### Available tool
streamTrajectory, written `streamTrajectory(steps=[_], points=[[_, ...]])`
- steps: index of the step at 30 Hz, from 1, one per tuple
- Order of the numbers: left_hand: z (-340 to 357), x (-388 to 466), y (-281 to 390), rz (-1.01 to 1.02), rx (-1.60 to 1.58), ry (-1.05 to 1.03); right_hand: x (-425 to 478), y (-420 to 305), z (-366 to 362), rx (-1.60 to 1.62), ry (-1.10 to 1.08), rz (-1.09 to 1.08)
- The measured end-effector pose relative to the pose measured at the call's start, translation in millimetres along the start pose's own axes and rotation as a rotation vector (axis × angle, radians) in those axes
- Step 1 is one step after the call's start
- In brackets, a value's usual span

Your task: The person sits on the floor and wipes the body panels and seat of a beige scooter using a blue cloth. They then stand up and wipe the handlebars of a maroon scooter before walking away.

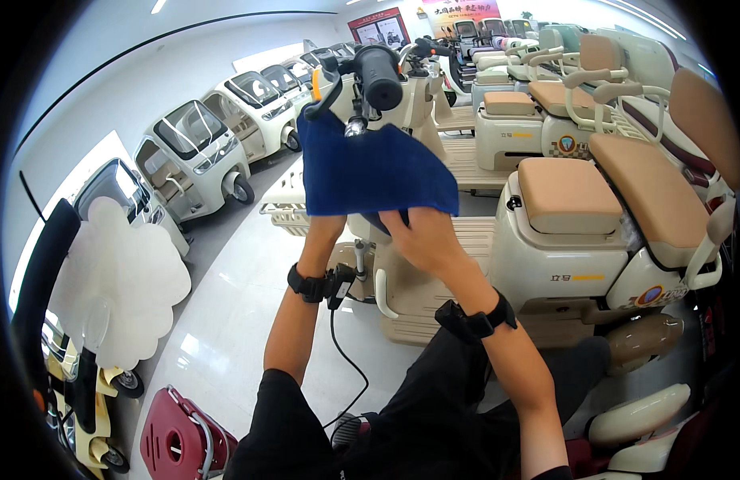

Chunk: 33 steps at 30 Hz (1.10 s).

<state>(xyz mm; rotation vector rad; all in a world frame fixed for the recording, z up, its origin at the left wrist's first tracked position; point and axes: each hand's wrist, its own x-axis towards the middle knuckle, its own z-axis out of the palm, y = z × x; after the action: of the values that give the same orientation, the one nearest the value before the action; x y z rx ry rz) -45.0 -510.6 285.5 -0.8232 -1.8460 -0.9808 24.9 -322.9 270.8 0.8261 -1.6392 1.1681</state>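
Observation:
A dark blue cloth spreads in front of the handlebar of a cream electric tricycle. My right hand grips the cloth near its lower edge, with some fingertips hidden underneath. My left hand reaches up behind the cloth's left side; its fingers are covered, so their hold cannot be seen. Just above the cloth are a black handlebar grip and a black brake lever. Below my hands lies the tricycle's ribbed beige footboard.
A tan-cushioned seat stands to the right, with more tricycles behind it. White cabin tricycles line the left wall. At lower left are a dark red folding stool and a white cloud-shaped panel. A black cable hangs from my left wrist device.

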Motion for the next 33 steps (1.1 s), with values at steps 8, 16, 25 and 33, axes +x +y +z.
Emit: streamTrajectory(steps=[8,16,25,33], points=[[19,60,-19,-0.290,-0.673,-0.005,41,-11,6,0.554,-0.017,0.173],[6,59,-35,-0.208,-0.439,-0.203,31,-12,14,0.307,-0.201,0.191],[4,-15,5,-0.060,-0.203,-0.043,18,-18,0,0.372,-0.341,0.258],[81,-97,104,-0.367,-0.394,-0.196,-56,-34,-71,0.140,-0.296,0.240]])
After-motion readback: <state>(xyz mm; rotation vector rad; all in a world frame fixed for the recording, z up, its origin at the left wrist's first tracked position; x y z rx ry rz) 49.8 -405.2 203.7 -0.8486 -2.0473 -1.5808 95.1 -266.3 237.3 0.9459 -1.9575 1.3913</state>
